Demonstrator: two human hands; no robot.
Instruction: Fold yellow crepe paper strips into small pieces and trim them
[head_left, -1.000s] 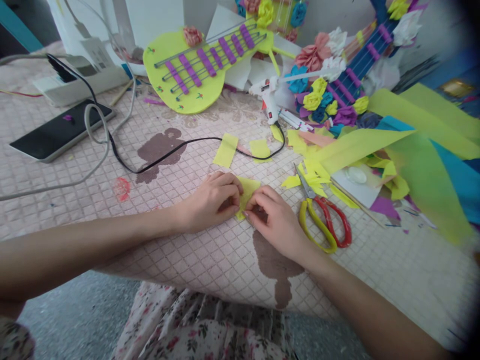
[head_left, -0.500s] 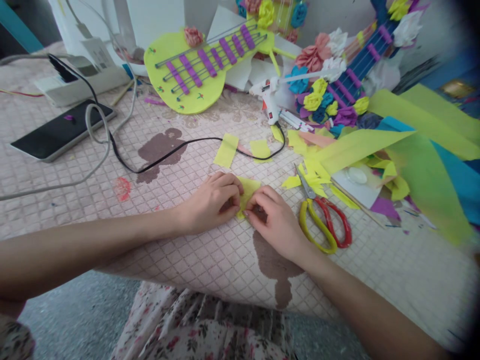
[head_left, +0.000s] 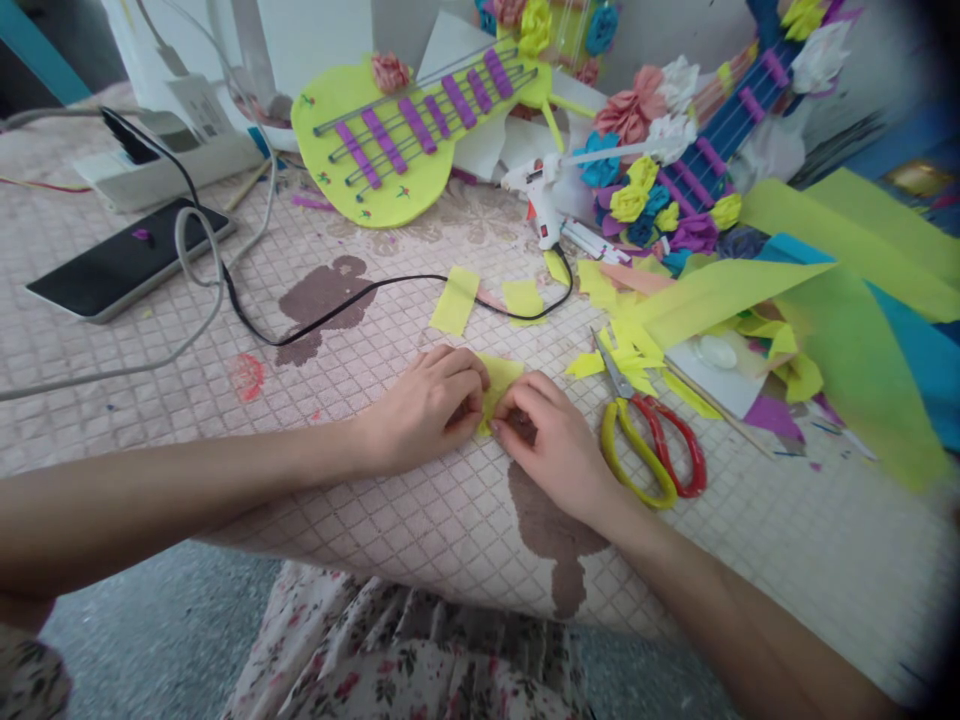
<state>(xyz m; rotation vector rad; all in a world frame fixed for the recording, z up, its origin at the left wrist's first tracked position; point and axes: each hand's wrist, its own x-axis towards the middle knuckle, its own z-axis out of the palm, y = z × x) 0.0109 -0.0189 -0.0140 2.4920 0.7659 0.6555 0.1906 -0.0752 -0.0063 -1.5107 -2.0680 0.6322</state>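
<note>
A small yellow paper piece [head_left: 500, 378] lies on the patterned cloth between my hands. My left hand [head_left: 431, 405] has its fingers curled closed on the paper's left edge. On the paper's lower right side, my right hand [head_left: 551, 440] pinches with thumb and forefinger. The fingers partly cover the paper's lower part. Beyond the hands lie two more cut pieces, a yellow strip [head_left: 454, 301] and a yellow square [head_left: 523, 299]. Scissors [head_left: 637, 430] with one yellow and one red handle rest to the right of my right hand.
A white glue gun [head_left: 546, 205] stands behind, its black cord [head_left: 345, 302] crossing the cloth. Yellow scraps [head_left: 626, 345] and large paper sheets [head_left: 847, 330] lie right. Farther back are a yellow guitar shape [head_left: 375, 150] and a blue one [head_left: 712, 150]. A phone [head_left: 127, 262] lies left.
</note>
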